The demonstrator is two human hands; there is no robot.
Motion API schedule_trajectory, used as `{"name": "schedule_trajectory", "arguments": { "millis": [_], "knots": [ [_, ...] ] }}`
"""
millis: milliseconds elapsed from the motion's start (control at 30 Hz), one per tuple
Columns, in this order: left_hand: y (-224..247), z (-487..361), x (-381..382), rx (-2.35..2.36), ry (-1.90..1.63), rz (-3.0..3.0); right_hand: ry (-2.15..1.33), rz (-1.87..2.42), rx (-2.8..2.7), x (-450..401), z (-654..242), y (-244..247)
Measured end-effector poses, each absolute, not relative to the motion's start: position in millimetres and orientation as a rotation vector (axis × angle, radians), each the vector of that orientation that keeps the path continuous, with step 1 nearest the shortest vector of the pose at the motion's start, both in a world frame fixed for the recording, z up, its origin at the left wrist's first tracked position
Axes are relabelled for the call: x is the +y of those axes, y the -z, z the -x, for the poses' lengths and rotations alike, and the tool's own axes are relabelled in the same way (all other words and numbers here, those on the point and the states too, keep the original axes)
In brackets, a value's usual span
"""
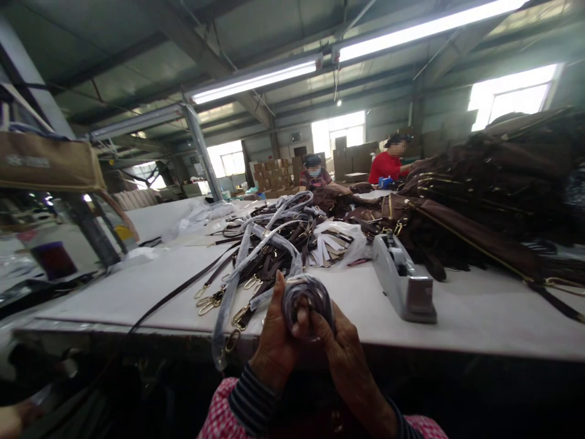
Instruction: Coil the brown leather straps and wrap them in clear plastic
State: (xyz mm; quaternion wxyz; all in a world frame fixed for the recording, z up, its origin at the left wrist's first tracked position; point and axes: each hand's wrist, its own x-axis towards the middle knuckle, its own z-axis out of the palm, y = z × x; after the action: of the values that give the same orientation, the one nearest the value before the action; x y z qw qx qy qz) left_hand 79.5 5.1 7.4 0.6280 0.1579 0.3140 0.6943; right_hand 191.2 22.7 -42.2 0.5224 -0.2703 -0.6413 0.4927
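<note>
A strap coil [308, 296], wound round and wrapped in clear plastic, is held at the table's front edge. My left hand [276, 341] grips it from the left, thumb pointing up along its side. From the right, my right hand [345, 347] holds the same coil, with fingers at its centre. Just beyond lies a tangled pile of dark straps [272, 259] with gold clasps [211, 302]. One plastic-wrapped strap [223, 323] hangs over the front edge, left of my left hand.
A grey tape dispenser [406, 283] stands right of my hands. Dark brown bags [498, 189] are heaped at the right. A plastic bag of white strips [338, 244] lies behind the coil. Two people sit across the table. Another hand [21, 417] shows at the lower left.
</note>
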Motion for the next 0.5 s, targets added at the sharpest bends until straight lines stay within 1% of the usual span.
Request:
{"name": "schedule_trajectory", "arguments": {
  "millis": [133,300,433,500],
  "knots": [
    [-7,-86,9,0.711,-1.630,-0.291,-1.056,0.712,-1.522,24,-190,49],
    [1,-91,12,0.826,-1.806,-0.233,-0.932,0.752,-1.608,30,-188,62],
    [12,-80,13,0.966,-1.860,-0.499,-0.734,0.749,-1.702,42,-197,63],
    [8,-69,11,1.034,-1.810,-0.729,-0.549,0.727,-1.812,50,-206,54]
  ]
}}
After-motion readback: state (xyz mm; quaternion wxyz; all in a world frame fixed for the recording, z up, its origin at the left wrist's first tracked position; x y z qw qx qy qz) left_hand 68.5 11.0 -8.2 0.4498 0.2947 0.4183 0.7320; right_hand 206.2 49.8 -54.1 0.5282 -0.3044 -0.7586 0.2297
